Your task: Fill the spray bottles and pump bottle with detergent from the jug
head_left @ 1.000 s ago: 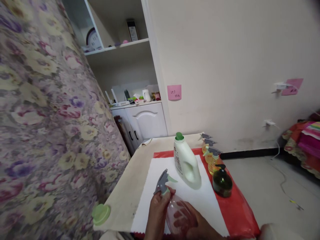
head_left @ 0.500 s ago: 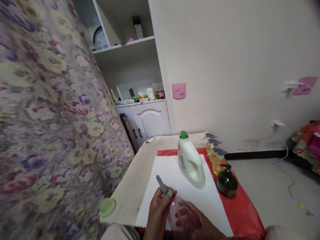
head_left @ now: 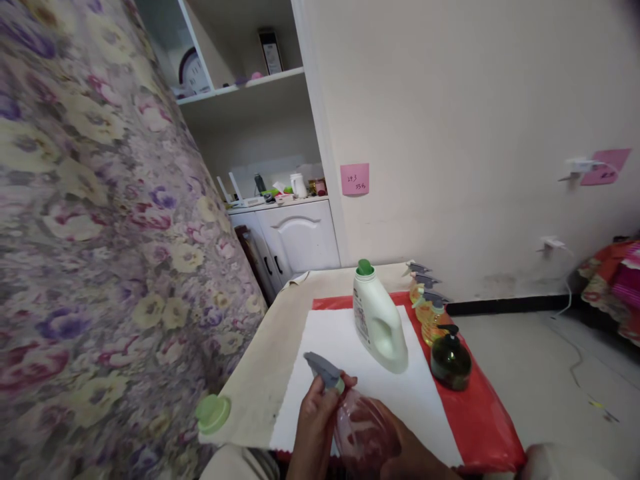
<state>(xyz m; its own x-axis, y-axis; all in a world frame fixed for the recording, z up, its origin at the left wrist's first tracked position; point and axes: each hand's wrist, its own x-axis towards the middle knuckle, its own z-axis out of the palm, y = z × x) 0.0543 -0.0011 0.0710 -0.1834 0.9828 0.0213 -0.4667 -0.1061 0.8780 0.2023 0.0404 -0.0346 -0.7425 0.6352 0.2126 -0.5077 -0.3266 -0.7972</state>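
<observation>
My left hand [head_left: 313, 427] pinches the grey spray trigger head [head_left: 324, 370] on top of a clear pink spray bottle [head_left: 361, 430]. My right hand [head_left: 400, 450] wraps round the bottle's body from the right; its fingers show through the plastic. The bottle is held over the near edge of a white sheet [head_left: 350, 347] on the table. A white detergent jug [head_left: 379, 320] with a green cap stands further back on the sheet.
On the red cloth [head_left: 480, 420] at the right stand a dark green pump bottle [head_left: 451, 359] and yellow spray bottles [head_left: 425, 310]. A green lid [head_left: 213, 413] lies at the table's near left corner. A flowered curtain hangs at the left; a white cabinet [head_left: 295, 237] stands behind.
The grey trigger head has turned round on the bottle under my left fingers. The view has shifted slightly; the bottle stays in both hands.
</observation>
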